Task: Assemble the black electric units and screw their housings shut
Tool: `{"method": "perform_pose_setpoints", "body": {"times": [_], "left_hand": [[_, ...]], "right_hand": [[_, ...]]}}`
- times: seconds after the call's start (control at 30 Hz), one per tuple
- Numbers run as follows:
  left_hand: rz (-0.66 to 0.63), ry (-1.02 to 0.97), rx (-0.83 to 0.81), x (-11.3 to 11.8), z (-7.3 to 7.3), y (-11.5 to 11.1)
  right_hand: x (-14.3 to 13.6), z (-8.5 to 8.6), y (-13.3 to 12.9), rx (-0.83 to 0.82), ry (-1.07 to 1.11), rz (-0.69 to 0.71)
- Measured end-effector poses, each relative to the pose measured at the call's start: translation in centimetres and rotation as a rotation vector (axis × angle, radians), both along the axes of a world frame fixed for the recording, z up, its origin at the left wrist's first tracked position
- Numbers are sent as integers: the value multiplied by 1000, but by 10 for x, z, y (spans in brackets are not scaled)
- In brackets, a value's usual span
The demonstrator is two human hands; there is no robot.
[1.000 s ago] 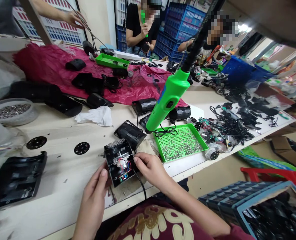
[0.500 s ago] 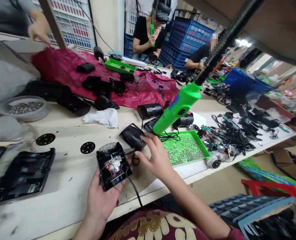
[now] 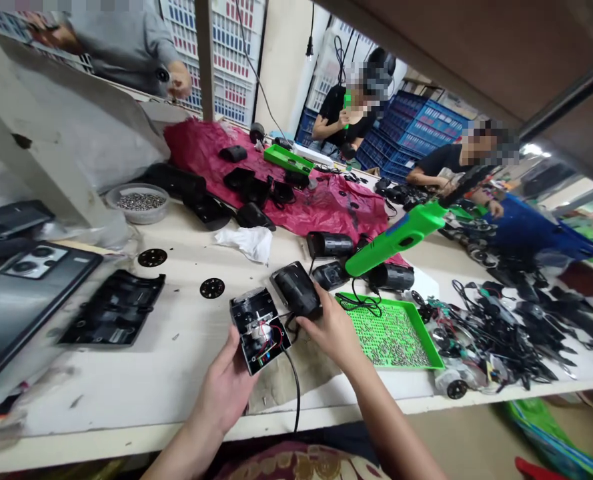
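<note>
My left hand (image 3: 229,373) holds an open black housing (image 3: 260,333) with a white part, red and blue wires and a small circuit board inside; a black cable runs from it over the table's front edge. My right hand (image 3: 333,327) has its fingers on the near right side of a rounded black cover (image 3: 296,288), which is tilted beside the housing. A green electric screwdriver (image 3: 396,240) hangs behind and right of my right hand. The green tray (image 3: 439,357) of small screws lies right of that hand.
Two black discs (image 3: 212,288) and a black shell (image 3: 119,308) lie to the left, near a bowl of screws (image 3: 143,217). A heap of black parts and wires (image 3: 511,320) covers the right side. Several people sit or stand beyond the pink plastic sheet (image 3: 196,143).
The view has turned left, so the scene sits further right. My right hand has closed on the rounded cover, which now looks raised and tilted near the housing.
</note>
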State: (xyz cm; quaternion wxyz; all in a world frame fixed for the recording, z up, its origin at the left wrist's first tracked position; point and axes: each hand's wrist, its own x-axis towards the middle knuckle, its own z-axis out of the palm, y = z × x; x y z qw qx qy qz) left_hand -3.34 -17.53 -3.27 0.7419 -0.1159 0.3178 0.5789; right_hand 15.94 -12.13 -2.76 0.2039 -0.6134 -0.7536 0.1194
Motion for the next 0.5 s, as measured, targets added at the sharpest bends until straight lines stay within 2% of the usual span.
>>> {"method": "perform_pose_setpoints", "body": {"times": [0.2,0.33,0.5], "left_hand": [[-30,50,169,12,-8,-4],[11,67,187,23,-11,-4],[17,92,161,25,-13,-6]], "right_hand": [[-7,16,-46,82,334,-78],[-18,15,-75,156,322,14],[-27,4,-82,208,256,106]]}}
